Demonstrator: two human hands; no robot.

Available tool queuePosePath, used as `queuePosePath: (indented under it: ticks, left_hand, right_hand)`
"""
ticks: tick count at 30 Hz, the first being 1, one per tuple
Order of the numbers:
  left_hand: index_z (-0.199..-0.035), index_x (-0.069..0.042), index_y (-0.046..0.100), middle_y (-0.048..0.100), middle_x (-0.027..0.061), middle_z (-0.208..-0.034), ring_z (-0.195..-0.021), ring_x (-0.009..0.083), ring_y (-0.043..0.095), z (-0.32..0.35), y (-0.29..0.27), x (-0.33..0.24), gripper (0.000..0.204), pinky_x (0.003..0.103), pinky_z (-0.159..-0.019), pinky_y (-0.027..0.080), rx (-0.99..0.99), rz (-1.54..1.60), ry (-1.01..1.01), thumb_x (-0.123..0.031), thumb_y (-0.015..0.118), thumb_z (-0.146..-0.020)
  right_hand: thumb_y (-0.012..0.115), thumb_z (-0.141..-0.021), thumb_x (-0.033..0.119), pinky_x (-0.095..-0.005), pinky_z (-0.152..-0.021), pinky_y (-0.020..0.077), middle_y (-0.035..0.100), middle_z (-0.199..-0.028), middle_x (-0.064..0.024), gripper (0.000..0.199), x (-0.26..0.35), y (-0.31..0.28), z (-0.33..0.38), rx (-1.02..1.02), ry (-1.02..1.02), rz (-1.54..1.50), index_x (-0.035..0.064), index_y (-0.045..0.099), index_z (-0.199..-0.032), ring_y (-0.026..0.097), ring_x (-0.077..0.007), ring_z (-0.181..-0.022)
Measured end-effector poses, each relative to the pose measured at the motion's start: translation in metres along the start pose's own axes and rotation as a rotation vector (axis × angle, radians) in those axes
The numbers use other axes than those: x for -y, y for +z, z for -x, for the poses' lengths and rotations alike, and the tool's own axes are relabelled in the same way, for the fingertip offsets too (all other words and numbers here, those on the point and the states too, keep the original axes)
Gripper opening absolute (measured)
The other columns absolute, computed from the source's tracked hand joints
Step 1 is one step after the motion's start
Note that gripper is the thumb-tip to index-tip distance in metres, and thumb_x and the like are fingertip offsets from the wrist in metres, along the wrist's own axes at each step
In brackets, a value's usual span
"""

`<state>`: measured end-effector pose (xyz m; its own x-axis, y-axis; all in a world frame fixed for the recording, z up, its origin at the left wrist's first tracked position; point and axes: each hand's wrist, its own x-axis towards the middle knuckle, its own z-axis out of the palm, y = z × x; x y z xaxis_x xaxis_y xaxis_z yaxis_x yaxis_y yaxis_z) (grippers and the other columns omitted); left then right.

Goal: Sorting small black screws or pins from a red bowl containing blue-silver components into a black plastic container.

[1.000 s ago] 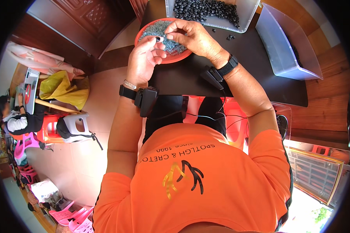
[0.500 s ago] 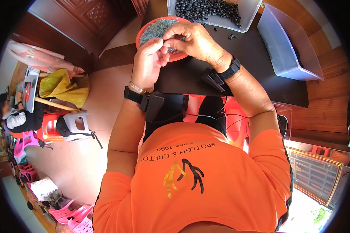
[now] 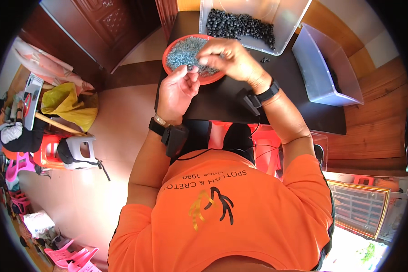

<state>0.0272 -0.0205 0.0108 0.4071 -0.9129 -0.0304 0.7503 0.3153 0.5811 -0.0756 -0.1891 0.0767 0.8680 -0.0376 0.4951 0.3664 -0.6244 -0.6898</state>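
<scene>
Between the thumb and fingertips of my left hand is a small dark piece, held just at the near rim of a red bowl. Many tiny clear, bluish pieces fill this bowl. My right hand hovers over the bowl's right side, its thumb and fingers bent together and slightly blurred. Whatever may be between those fingertips is too small to make out. The two hands are a little apart.
A clear plastic bin with many small black ring-like pieces stands at the table's far side. Another translucent bin is to its right. A few loose black pieces lie on the dark table. Another person sits far left.
My right hand has separated from the left fingertips, moving slightly right. The dark piece now shows in my left fingers. The whole view has shifted a little.
</scene>
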Motion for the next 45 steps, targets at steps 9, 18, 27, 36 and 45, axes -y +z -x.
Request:
queuePosePath:
  ticks: [9,18,27,36,45]
  left_hand:
    - [-0.097,-0.002,0.056,0.054,0.0052,-0.084,-0.067,0.0161,0.051,0.020,-0.017,0.021,0.025,0.026,-0.056,0.037,0.167,-0.026,-0.029,-0.025,0.049,-0.095]
    - [-0.097,-0.002,0.056,0.054,0.0055,-0.084,-0.067,0.0166,0.051,0.018,-0.023,0.021,0.023,0.027,-0.057,0.037,0.207,-0.001,-0.047,-0.023,0.047,-0.096]
    - [-0.097,-0.001,0.057,0.054,0.0060,-0.084,-0.067,0.0168,0.052,0.017,-0.023,0.022,0.025,0.027,-0.057,0.038,0.196,0.021,-0.029,-0.023,0.046,-0.097]
    - [-0.098,0.000,0.057,0.056,0.0053,-0.083,-0.068,0.0169,0.052,0.017,-0.023,0.022,0.025,0.028,-0.057,0.039,0.186,0.017,-0.031,-0.023,0.047,-0.096]
    - [-0.099,-0.001,0.059,0.057,0.0042,-0.085,-0.069,0.0170,0.053,0.013,-0.022,0.023,0.025,0.028,-0.059,0.040,0.165,0.029,-0.031,-0.022,0.047,-0.096]
  right_hand:
    - [0.066,-0.085,0.011,-0.0248,-0.074,0.0486,0.068,-0.087,-0.0022,0.015,-0.054,-0.073,0.009,-0.104,0.594,0.258,0.0027,0.069,-0.098,0.060,-0.0090,-0.080]
    - [0.070,-0.075,0.025,-0.0352,-0.074,0.0504,0.068,-0.086,-0.0089,0.022,-0.052,-0.026,0.009,0.043,0.409,0.464,0.0077,0.070,-0.088,0.065,-0.0250,-0.080]
    - [0.064,-0.082,0.015,-0.0324,-0.072,0.0506,0.066,-0.084,-0.0054,0.011,-0.055,-0.018,0.009,-0.029,0.212,0.594,0.0071,0.067,-0.089,0.064,-0.0230,-0.079]
    - [0.068,-0.084,0.004,-0.0223,-0.083,0.0476,0.066,-0.093,-0.0004,0.016,-0.027,-0.010,0.017,-0.087,0.477,-0.416,0.0029,0.068,-0.100,0.060,-0.0080,-0.087]
    - [0.068,-0.083,0.003,-0.0235,-0.082,0.0505,0.066,-0.090,-0.0006,0.014,-0.009,0.016,0.024,-0.027,0.455,-0.536,0.0039,0.068,-0.098,0.062,-0.0093,-0.085]
